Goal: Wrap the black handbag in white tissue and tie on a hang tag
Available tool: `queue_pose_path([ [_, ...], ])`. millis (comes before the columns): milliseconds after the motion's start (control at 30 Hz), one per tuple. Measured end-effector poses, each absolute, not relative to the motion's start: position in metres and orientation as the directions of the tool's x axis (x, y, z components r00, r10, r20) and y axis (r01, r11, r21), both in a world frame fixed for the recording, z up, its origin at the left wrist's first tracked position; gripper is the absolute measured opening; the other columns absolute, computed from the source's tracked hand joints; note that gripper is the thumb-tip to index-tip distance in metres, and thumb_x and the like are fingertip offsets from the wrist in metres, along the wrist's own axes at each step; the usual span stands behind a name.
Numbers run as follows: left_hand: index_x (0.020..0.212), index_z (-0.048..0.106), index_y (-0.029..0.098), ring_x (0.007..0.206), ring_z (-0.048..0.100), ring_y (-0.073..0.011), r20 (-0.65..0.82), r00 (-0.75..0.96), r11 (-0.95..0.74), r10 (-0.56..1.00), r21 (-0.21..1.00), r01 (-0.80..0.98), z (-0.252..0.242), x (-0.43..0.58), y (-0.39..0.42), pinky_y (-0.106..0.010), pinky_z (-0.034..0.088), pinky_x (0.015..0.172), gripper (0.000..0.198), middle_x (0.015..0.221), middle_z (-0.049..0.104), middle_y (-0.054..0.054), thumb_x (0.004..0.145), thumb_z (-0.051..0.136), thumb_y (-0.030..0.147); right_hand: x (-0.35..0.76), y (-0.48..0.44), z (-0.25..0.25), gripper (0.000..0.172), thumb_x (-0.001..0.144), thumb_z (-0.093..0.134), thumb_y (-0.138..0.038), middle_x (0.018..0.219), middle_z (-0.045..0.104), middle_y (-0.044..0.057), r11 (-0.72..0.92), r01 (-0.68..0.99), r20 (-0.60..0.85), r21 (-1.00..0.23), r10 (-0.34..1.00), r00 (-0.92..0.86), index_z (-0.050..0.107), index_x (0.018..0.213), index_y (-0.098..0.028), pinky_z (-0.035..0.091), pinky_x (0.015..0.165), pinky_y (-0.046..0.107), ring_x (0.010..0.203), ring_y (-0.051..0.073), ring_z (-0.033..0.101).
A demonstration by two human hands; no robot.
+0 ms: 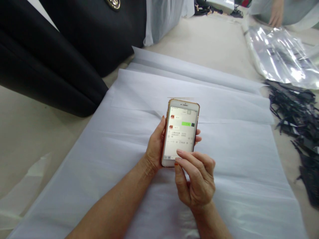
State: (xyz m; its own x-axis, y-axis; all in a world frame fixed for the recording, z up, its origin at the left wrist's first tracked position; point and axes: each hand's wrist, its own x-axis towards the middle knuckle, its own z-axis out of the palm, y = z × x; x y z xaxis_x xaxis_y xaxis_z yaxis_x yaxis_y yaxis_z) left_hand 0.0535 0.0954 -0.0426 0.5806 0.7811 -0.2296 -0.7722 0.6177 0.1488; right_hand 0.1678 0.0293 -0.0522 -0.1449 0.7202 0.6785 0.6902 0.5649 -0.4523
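A smartphone with a white front and an orange-brown case rests in my left hand, whose thumb lies along its left edge while fingertips show past the right edge. Its lit screen shows a chat with a green message bubble. Over the lower end of the screen is my right hand, holding nothing. Its fingers are bent and slightly apart, the thumb tip close to the fingertips; whether a fingertip touches the glass I cannot tell. Beneath both hands lie large white sheets.
Large black bags, one with a gold emblem, stand at upper left. Clear plastic packaging lies at upper right, near another person's hand. A heap of black straps or strips lies along the right of the beige table.
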Motion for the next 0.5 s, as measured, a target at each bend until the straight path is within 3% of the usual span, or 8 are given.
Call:
queue_pose_path([
  [500, 0.115, 0.061, 0.008, 0.093, 0.067, -0.0249, -0.212, 0.591, 0.623, 0.778, 0.149, -0.768, -0.0443, 0.0537, 0.0957, -0.034, 0.05, 0.087, 0.07, 0.105, 0.067, -0.018, 0.09, 0.022, 0.061, 0.1682, 0.0292, -0.0519, 0.011, 0.083, 0.058, -0.012, 0.097, 0.072, 0.009, 0.571, 0.687, 0.676, -0.45, 0.72, -0.156, 0.064, 0.092, -0.015, 0.045, 0.078, 0.041, 0.09, 0.022, 0.058],
])
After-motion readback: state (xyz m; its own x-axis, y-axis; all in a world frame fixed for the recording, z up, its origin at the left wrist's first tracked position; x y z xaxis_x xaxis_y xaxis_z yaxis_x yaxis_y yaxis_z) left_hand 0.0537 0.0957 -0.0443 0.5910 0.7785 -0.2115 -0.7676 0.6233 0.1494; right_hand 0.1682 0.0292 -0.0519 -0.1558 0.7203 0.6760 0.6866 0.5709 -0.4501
